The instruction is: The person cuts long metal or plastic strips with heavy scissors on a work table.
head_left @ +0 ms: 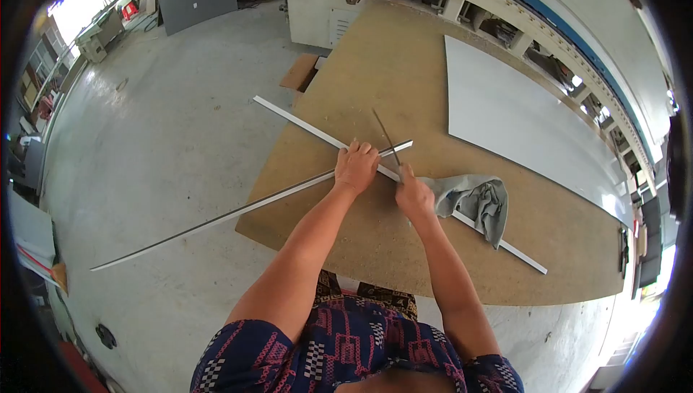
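Two long, thin white strips cross on the brown board. One strip slants from upper left to lower right, passing under a grey cloth. The other strip runs from far lower left up to the crossing and has a dark line along it. My left hand presses on both strips at the crossing, fingers bent round them. My right hand is closed on the handle of a thin, dark file-like tool. The tool points up and away, lying across the strip's end just right of my left hand.
A large white panel lies on the brown board at the right. Behind it stands a long machine. An open cardboard box is on the floor by the board's left edge. A grey sheet leans at the back left.
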